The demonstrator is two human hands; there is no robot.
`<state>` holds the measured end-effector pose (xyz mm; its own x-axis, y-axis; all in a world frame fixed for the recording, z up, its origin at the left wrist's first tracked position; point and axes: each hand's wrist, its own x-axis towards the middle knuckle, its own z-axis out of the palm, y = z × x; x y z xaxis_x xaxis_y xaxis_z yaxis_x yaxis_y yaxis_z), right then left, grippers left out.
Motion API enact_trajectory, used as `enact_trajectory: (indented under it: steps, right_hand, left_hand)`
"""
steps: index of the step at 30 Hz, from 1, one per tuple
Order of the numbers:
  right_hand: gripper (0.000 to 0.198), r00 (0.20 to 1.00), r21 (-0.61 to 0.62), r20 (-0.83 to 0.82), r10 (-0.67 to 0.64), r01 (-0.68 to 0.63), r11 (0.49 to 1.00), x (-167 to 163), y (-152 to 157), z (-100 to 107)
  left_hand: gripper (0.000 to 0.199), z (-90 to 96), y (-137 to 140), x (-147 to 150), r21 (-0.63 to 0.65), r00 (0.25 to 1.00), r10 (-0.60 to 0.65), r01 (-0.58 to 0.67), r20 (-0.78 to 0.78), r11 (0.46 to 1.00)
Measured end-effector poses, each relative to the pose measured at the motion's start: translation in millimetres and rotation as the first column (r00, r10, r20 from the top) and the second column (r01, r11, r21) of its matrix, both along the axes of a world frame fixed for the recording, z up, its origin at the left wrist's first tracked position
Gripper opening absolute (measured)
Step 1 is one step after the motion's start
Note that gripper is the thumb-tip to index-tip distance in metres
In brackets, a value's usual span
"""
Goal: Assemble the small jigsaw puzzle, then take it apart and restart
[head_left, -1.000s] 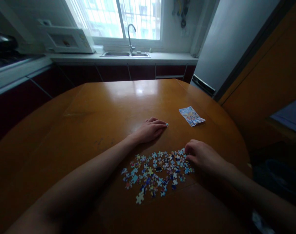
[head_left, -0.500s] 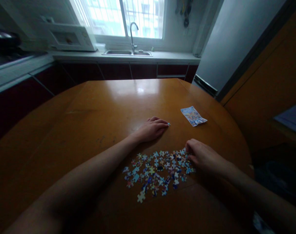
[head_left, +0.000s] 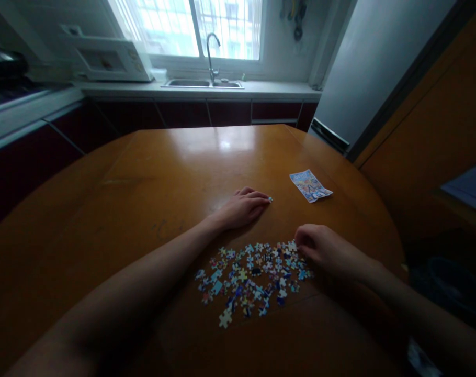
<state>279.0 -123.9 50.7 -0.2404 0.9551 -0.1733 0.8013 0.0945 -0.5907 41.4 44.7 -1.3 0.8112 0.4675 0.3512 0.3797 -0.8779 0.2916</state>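
Note:
My left hand (head_left: 249, 206) lies on the wooden table, its fingertips pressed together on a small pale-blue jigsaw puzzle piece (head_left: 270, 199). Closer to me spreads a loose heap of jigsaw puzzle pieces (head_left: 257, 272), in blue, white, yellow and dark colours. At the heap's right far edge, my right hand (head_left: 315, 244) is closed in a pinch, thumb and index finger meeting at a whitish puzzle piece (head_left: 292, 245). Its other fingers are curled under and partly hidden.
A creased printed picture sheet (head_left: 310, 186) lies on the table (head_left: 175, 173) beyond my right hand. Past the table stand a counter with a sink (head_left: 191, 83), a faucet (head_left: 210, 57) and a white microwave (head_left: 108, 60). A refrigerator (head_left: 371, 68) is at the right.
My right hand has shifted slightly left along the heap's edge, its fingers still pinched. The left hand stays on its puzzle piece. The view has moved a little.

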Motion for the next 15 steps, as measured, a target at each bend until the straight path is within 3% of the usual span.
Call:
enact_trajectory:
  steps: [3,15]
  right_hand:
    - [0.003,0.999,0.018,-0.010,-0.033,0.033,0.999,-3,-1,-5]
    - [0.014,0.997,0.003,0.071,0.002,-0.002,1.000,-11,2,-6]
  left_hand:
    - [0.030,-1.8,1,-1,0.013,1.000,-0.010,0.010,0.013,1.000]
    - [0.030,0.2,0,0,-0.016,1.000,-0.001,0.001,-0.010,1.000]
